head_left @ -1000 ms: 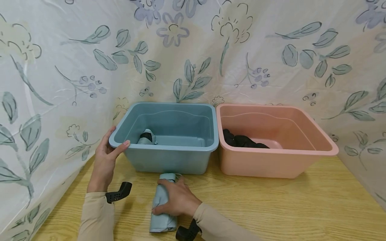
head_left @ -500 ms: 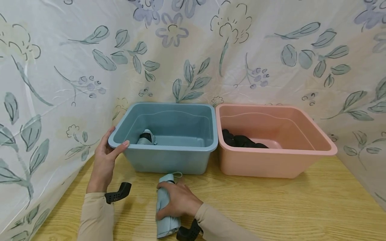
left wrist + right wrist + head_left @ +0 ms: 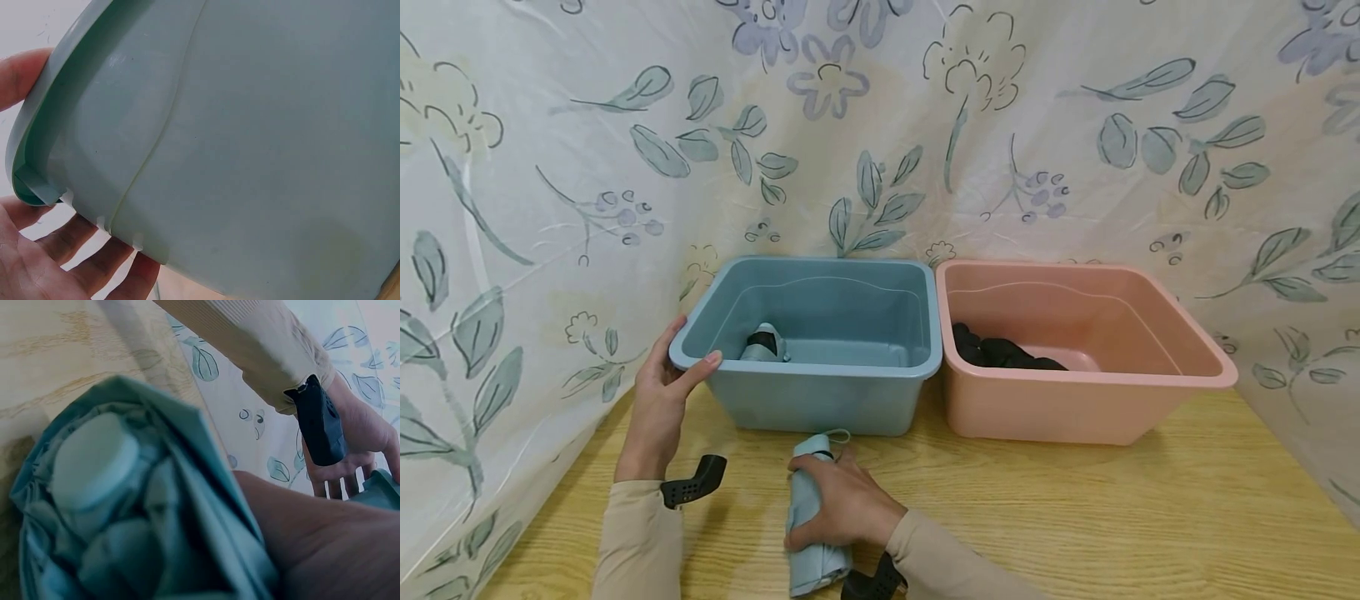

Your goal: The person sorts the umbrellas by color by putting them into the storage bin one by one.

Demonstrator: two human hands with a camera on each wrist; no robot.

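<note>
My right hand (image 3: 850,502) grips a folded light-blue umbrella (image 3: 805,492) from above, in front of the blue bin. The umbrella's wrist loop points toward the bin. In the right wrist view the near end of the umbrella (image 3: 178,506) fills the left side, with a pale round cap (image 3: 94,461) among the fabric folds. My left hand (image 3: 661,392) holds the left front corner of the blue bin (image 3: 820,400). Its thumb lies over the rim (image 3: 47,81), and the other fingers (image 3: 103,259) press the outside wall in the left wrist view.
A light-blue item with a black band (image 3: 763,343) lies inside the blue bin at its left. Right beside it stands a pink bin (image 3: 1060,408) with a black bundle (image 3: 1007,353) inside. A floral sheet (image 3: 880,125) hangs behind the wooden table (image 3: 1075,517).
The umbrella has swung a little in my right hand: its near end has moved right and toward me, and its loop now shows more. My left hand has stayed on the bin.
</note>
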